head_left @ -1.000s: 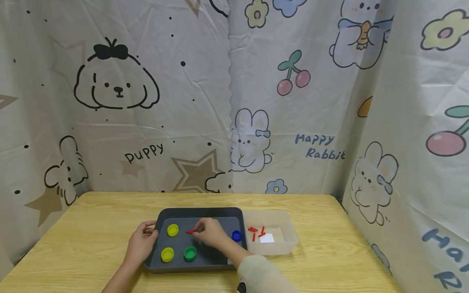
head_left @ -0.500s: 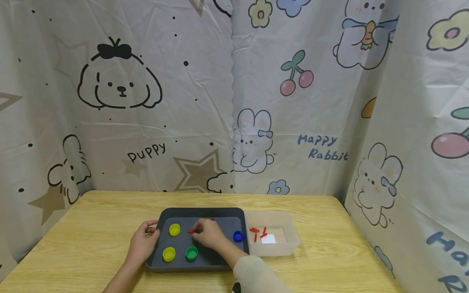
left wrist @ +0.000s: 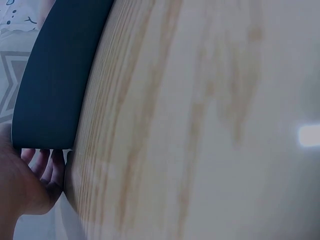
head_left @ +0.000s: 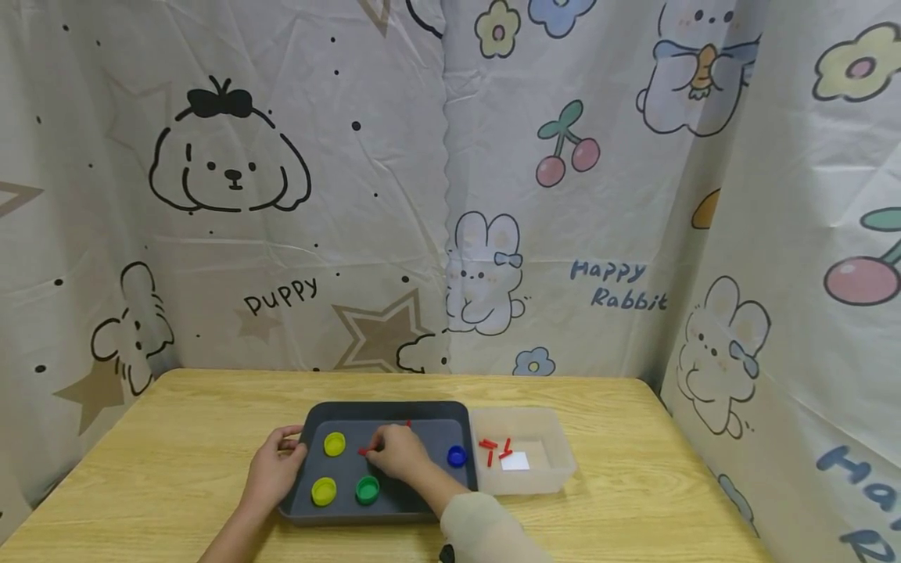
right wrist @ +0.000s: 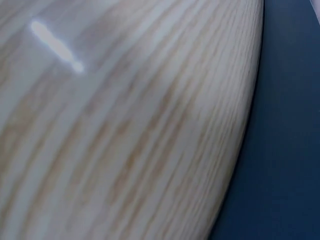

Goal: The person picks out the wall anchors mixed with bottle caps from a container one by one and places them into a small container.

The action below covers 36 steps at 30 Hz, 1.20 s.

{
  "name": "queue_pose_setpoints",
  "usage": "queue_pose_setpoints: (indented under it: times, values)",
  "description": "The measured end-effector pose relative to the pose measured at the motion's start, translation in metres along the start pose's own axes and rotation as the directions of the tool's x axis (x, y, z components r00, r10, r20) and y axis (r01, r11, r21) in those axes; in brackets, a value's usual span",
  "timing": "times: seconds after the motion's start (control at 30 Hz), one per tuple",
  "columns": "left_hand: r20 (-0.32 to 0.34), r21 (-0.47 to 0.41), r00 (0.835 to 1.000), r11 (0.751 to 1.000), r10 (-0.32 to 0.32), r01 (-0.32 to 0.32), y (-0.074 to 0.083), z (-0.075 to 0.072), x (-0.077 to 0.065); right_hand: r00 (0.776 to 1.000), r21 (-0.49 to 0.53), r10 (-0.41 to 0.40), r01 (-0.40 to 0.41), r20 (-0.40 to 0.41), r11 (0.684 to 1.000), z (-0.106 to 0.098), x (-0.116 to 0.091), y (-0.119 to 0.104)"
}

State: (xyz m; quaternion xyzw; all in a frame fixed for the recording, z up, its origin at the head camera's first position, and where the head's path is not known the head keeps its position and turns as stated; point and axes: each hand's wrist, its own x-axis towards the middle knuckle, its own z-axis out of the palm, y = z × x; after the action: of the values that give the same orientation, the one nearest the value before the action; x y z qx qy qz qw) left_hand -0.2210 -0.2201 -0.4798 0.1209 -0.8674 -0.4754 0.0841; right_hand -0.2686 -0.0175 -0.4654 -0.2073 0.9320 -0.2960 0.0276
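Note:
My left hand (head_left: pixel 274 467) holds the left end of a dark grey tray (head_left: pixel 380 518). In the left wrist view, its fingers (left wrist: pixel 49 167) bend against the end wall of the tray. Over the middle of the tray, my right hand (head_left: pixel 400 453) pinches a small red stick (head_left: pixel 363 451) between thumb and fingertips, its tip poking out to the left. Another red stick (head_left: pixel 408 423) shows just behind that hand. Around it in the tray lie two yellow round caps (head_left: pixel 334 444), a green cap (head_left: pixel 367 489) and a blue cap (head_left: pixel 457 456).
A translucent plastic box (head_left: pixel 556 473) stands against the tray's right side, with several red sticks (head_left: pixel 488 443) and a white card (head_left: pixel 515 461) inside. Both rest on a wood-grain table (head_left: pixel 633 500). A printed curtain (head_left: pixel 380 195) hangs behind the table and at its sides.
The right hand has shifted slightly left with the red stick, which now sits a little lower. The stick behind the hand has come into sight. The left hand keeps its place.

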Motion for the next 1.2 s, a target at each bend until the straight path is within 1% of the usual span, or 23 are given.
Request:
queue_pose_setpoints:
  times: [0.43,0.57,0.73,0.87,1.0,1.2]
  values:
    - [0.01,-0.004,1.0,1.0,-0.006,0.006,-0.001,0.0,0.0,1.0,0.004,0.011,-0.011,0.009,1.0,0.001,-0.001,0.002]
    - [0.012,-0.01,1.0,1.0,-0.006,0.006,-0.001,0.0,0.0,1.0,0.021,0.021,-0.022,0.019,1.0,0.002,0.0,0.003]
    - [0.008,-0.007,1.0,1.0,-0.004,0.004,-0.002,0.0,0.0,1.0,0.094,0.024,-0.025,0.012,0.995,0.004,0.001,0.007]
    - [0.008,-0.01,1.0,1.0,0.005,-0.005,-0.003,0.0,0.001,1.0,0.17,0.005,-0.005,-0.001,0.985,0.003,0.0,0.008]
    - [0.007,-0.006,1.0,1.0,0.004,-0.004,-0.003,0.0,0.001,1.0,0.247,-0.005,0.005,0.0,0.969,-0.001,-0.004,0.006]
    - [0.006,-0.007,1.0,1.0,0.009,-0.009,-0.003,0.0,0.001,1.0,0.34,0.009,-0.008,-0.003,0.94,-0.01,-0.006,0.006]
